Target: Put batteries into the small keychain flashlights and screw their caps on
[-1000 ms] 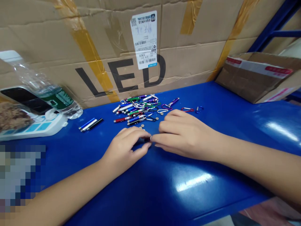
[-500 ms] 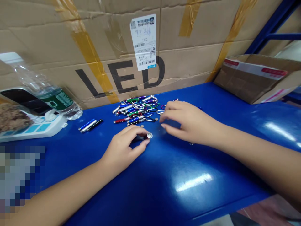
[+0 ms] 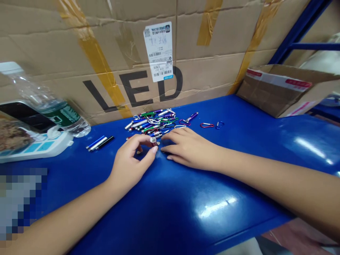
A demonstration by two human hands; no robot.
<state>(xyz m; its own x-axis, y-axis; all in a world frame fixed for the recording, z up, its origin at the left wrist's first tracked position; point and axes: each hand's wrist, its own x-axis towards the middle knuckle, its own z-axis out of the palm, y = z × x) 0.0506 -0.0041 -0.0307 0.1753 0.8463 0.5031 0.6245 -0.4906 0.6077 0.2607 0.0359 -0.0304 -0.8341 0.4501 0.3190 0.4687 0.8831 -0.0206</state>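
Observation:
A small metal tube (image 3: 153, 140), its round silver end facing up and some dark red below, is pinched between the thumb and fingers of my left hand (image 3: 134, 157). Just right of it, my right hand (image 3: 187, 148) hovers low over the blue table, palm down, fingers apart and nothing visible in them. A tiny round disc (image 3: 158, 143) shows between the two hands. Beyond them lies a heap of coloured pen-shaped metal lights (image 3: 151, 120), some with carabiner clips; my hands cover its near edge.
Three loose tubes (image 3: 99, 143) lie left of the heap. A purple light (image 3: 192, 117), a red carabiner (image 3: 207, 125) and a blue one (image 3: 219, 124) lie to the right. A water bottle (image 3: 63, 113), power strip (image 3: 60, 141), large carton (image 3: 101, 53) and open box (image 3: 271, 92) surround the table.
My right hand has moved left and down, close to my left hand. The tube in my left hand has shifted left and tilted, showing its red side. The carabiners at right are uncovered.

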